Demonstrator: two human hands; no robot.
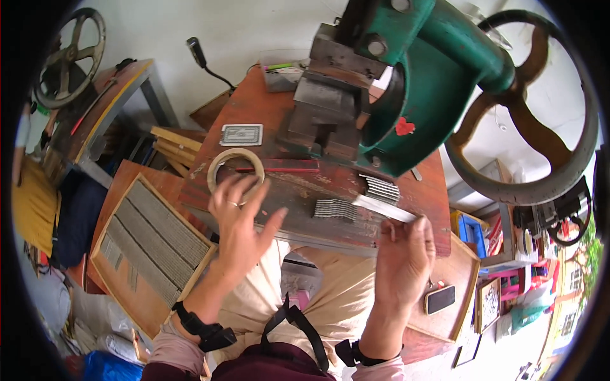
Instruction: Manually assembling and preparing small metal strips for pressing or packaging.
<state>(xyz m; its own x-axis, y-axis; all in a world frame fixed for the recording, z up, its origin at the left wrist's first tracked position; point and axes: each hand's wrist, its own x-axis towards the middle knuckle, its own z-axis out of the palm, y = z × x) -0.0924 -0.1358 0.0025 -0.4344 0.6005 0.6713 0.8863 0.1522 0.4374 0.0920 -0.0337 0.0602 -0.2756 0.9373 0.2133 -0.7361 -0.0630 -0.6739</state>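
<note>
My left hand (241,222) is over the work table with its fingers spread, holding nothing. Its fingertips overlap the lower rim of a beige tape roll (257,162); I cannot tell whether they touch it. Thumb and fingers of my right hand (405,254) pinch one end of a whitish strip of tape (387,207) by the table's near edge. The strip's other end reaches a stack of thin, striped metal pieces (380,189). A second stack of similar pieces (335,209) lies to the left of the strip.
A green hand press (432,95) with a large handwheel (467,155) rises at the far right. Behind the tape roll are a red bar (286,166) and a patterned card (241,135). A wooden tray (213,244) of grey pieces stands left; a phone (440,300) lies right.
</note>
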